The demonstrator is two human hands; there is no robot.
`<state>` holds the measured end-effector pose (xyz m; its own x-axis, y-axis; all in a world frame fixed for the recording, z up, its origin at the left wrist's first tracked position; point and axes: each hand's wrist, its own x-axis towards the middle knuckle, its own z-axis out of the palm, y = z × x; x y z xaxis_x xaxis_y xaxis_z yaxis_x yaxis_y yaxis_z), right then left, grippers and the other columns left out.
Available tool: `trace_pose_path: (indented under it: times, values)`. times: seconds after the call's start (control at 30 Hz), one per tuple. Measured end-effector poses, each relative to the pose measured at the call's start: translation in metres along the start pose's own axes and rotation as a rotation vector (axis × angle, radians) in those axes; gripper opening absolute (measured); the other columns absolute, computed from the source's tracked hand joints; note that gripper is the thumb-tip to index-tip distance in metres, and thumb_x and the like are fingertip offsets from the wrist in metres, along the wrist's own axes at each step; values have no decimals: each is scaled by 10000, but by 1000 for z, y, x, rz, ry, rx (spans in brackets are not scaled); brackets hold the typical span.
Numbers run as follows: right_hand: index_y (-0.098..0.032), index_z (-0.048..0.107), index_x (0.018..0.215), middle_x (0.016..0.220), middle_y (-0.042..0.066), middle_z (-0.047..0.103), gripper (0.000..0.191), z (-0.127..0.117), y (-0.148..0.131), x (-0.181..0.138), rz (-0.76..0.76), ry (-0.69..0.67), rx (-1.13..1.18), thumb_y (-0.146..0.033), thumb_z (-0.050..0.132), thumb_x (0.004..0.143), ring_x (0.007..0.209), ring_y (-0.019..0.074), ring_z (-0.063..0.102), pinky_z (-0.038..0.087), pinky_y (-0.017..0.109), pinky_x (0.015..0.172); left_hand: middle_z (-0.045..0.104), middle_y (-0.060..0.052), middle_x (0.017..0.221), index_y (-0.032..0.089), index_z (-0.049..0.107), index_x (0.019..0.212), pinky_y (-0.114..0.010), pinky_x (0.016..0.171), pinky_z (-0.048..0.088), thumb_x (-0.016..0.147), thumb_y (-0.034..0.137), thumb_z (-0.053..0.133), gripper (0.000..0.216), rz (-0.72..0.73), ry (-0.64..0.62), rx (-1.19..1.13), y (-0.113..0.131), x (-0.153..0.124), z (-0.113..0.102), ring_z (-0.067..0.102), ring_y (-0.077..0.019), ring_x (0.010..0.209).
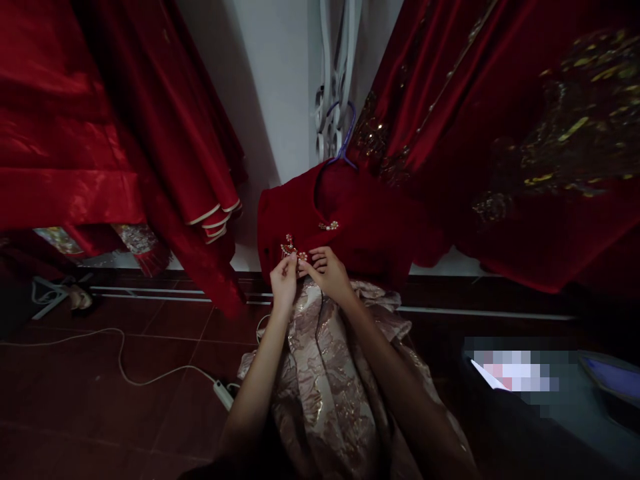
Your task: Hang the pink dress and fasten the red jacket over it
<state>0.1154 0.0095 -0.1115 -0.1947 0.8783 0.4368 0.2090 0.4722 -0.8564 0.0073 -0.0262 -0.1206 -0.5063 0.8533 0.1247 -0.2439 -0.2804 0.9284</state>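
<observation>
A dark red garment (370, 213) hangs in front of me from a purple hanger (346, 133). My left hand (284, 283) pinches with thumb and forefinger at a beaded, jeweled ornament (288, 248) on its lower front. Beside it, my right hand (330, 275) has its thumb against a small flower-shaped part of that ornament (302, 256), its other fingers curled. What lies between the fingertips is mostly hidden. Higher up, near the neckline, sits a second jeweled ornament (329, 226). Under my forearms spreads a pink and gold brocade fabric (320, 353).
Red satin garments (65, 133) hang at left; a red one with gold sequins (575, 127) hangs at right. A white power strip (223, 395) and cable (123, 360) lie on the tiled floor (170, 320). White metal scrollwork (340, 53) stands behind. A lit screen (500, 370), partly pixelated, is at lower right.
</observation>
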Motion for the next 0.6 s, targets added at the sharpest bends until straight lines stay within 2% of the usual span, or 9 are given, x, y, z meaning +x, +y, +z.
trace_pose_path:
  times: [0.07,0.13,0.2,0.3,0.4,0.5,0.6]
  values:
    - [-180,545,937,853,61,625,386,5,6,2,1,6,33,-454,678,699,673,132,587,522,272,603,666,-24,776,137,669,880,-248,649,549,698,480,677,389,-30,-38,-10,-2,1,-1,617,-105,667]
    - [-183,545,881,796,46,629,333,7,10,4,8,14,47,-427,681,699,660,132,591,526,274,612,673,-40,804,135,667,881,-247,636,545,693,456,690,372,0,-57,45,-5,6,-3,619,-110,676]
    - [-183,550,839,755,36,627,297,9,12,8,12,42,53,-402,687,694,656,137,598,536,280,625,666,-49,836,141,654,867,-228,619,528,712,443,674,340,113,-11,154,-9,16,-6,609,-105,688]
    - [-182,552,790,759,34,628,261,15,13,14,-9,85,95,-397,673,708,689,143,618,557,296,678,631,-47,895,156,589,902,-204,638,504,718,395,674,314,323,143,310,-14,35,-9,588,-91,725]
    - [-184,539,762,776,28,626,260,21,16,19,-27,76,156,-414,654,723,719,142,631,570,311,723,606,-35,905,170,522,933,-209,698,500,704,300,683,309,435,160,398,-18,51,-8,586,-86,756]
    - [-189,535,774,784,28,628,277,23,20,23,-4,64,181,-427,661,711,730,146,636,576,320,722,609,-13,834,177,518,901,-212,714,496,725,232,637,219,455,85,426,-20,58,-6,593,-84,734]
    - [-190,542,808,811,33,631,284,21,22,27,-4,56,171,-414,676,694,738,146,632,574,313,698,611,-1,771,172,536,855,-199,656,489,722,239,627,174,388,52,332,-17,61,-6,589,-79,675]
